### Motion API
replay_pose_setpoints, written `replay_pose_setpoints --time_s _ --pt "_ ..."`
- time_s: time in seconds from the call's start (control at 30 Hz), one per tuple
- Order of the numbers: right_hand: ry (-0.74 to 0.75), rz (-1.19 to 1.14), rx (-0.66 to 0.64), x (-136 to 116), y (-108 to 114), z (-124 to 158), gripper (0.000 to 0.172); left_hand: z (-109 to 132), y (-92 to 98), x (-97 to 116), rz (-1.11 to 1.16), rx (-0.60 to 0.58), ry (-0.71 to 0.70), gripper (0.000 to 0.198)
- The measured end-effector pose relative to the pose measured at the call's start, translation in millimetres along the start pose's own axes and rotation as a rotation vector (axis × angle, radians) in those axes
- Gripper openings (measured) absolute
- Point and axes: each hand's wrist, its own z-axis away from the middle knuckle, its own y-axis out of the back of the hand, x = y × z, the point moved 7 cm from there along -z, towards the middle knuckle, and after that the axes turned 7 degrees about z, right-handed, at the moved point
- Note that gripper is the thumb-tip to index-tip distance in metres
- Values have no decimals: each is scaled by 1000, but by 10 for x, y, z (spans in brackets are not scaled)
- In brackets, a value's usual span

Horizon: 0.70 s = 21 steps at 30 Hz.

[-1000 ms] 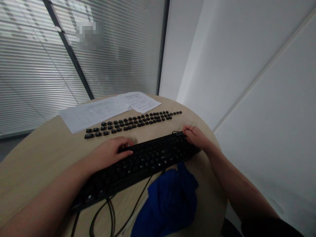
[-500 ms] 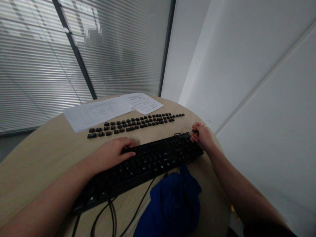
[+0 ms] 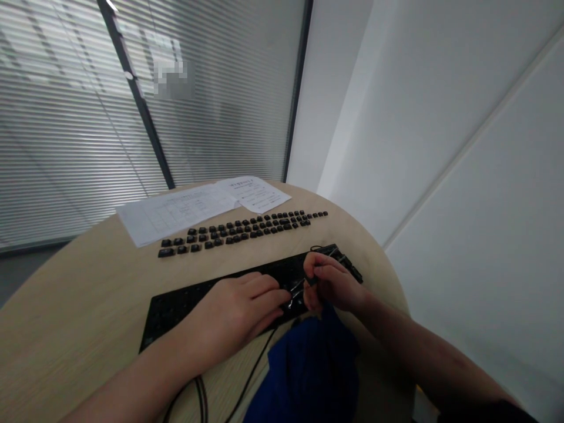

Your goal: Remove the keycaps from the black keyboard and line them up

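Over the black keyboard [image 3: 185, 302] on the worktop's [image 3: 101, 288] near side, the right hand [image 3: 332, 285] is clamped on a wire tool [image 3: 311, 281], its prongs by the left hand's [image 3: 247, 305] bunched fingertips, whose grip I cannot tell, nearer than the rowed keycaps [image 3: 244, 236].

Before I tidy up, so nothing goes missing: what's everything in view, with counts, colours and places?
Round table: 1, light wood, centre.
Keyboard: 1, black, on the table.
Loose keycaps: dozens, black, in rows beyond the keyboard.
Printed sheets: at least two, white, beyond the keycaps.
Wire keycap puller: 1, dark grip, over the keyboard.
Cloth: 1, blue, near side of the keyboard.
Cables: count unclear, black, left of the cloth.
Blinds: count unclear, pale grey, behind the table.
Walls: count unclear, white, right.
Sleeve: 1, black, bottom right.
Left hand: 1, bare, fingers by the puller's wires.
Right hand: 1, bare, holding the puller.
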Motion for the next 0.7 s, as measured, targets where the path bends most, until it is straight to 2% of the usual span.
replay_pose_setpoints --time_s 0.1,0.33,0.57,0.7 --pt "-45 -29 -57 29 -26 12 22 -15 17 65 -47 46 -85 30" --pt "-61 -45 -115 99 -23 -17 30 -42 33 140 -105 82 -157 28" --pt "5 -65 50 10 97 -76 54 13 161 174 -151 230 -193 19" --pt "142 44 129 -137 147 -50 62 25 249 185 -188 288 -190 19"
